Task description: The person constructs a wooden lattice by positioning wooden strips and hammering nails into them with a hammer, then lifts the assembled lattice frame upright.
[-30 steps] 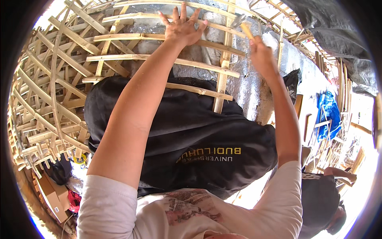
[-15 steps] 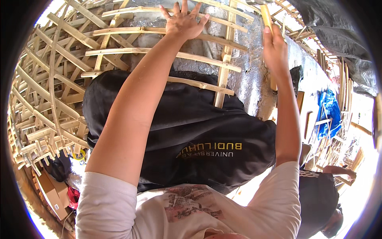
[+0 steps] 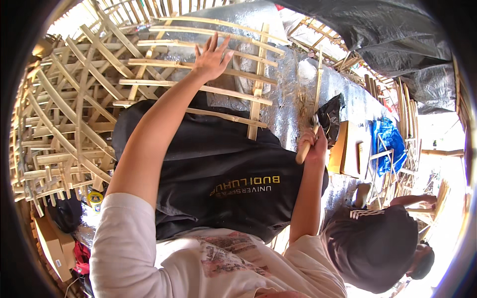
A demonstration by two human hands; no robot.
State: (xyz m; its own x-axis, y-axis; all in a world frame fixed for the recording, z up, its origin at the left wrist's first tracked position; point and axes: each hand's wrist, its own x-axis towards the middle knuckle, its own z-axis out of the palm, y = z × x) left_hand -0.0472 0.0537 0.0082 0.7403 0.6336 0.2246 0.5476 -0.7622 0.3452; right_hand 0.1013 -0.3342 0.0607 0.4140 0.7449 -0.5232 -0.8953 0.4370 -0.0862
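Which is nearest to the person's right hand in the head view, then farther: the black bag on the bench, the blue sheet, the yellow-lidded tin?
From the right hand, which grips a wooden-handled tool:
1. Black bag, just above and right of the hand.
2. Blue sheet, farther right, past the cardboard box.
3. Yellow-lidded tin, far left, beyond the black garment.

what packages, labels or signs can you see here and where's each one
Cardboard boxes: lower left, brown, rectangular.
Round tin: lower left beside the bamboo frame, yellow lid label.
Black garment: centre, yellow and white lettering.
Flat cardboard box: right of the right hand, tan.
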